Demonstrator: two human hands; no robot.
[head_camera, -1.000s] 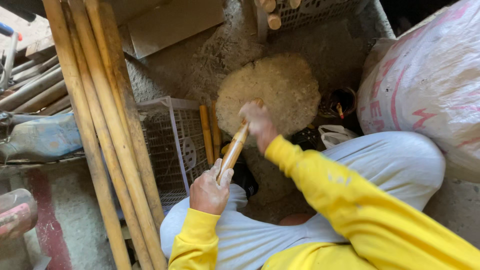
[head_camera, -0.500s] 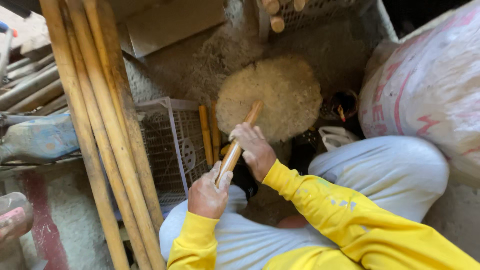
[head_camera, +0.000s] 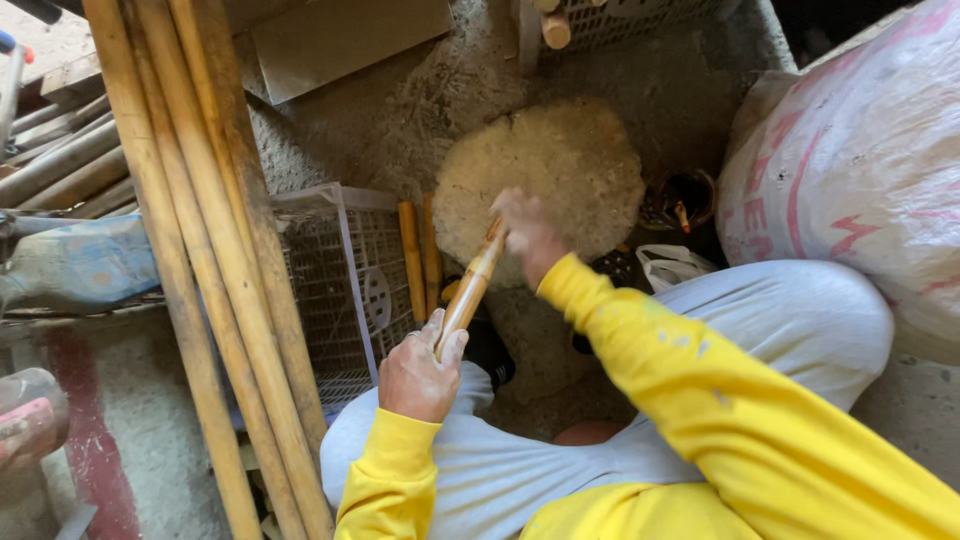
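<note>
I sit with my knees up, in yellow sleeves and pale grey trousers. My left hand (head_camera: 420, 372) grips the near end of a short bamboo stick (head_camera: 470, 288), which slants up and away from me. My right hand (head_camera: 528, 236), blurred by motion, is closed around the stick's far end, just in front of a round wooden chopping block (head_camera: 565, 165) coated in pale shavings. Whether the right hand holds anything besides the stick is hidden by the blur.
Several long bamboo poles (head_camera: 185, 250) lean across the left. A white plastic crate (head_camera: 345, 285) lies beside them, with two short bamboo pieces (head_camera: 418, 258) next to it. A large white sack (head_camera: 860, 160) fills the right. Another crate with cut pieces (head_camera: 600, 15) sits at the top.
My right hand slid down the stick toward my left hand, then back up to the far end near the block. My left hand kept its grip in place.
</note>
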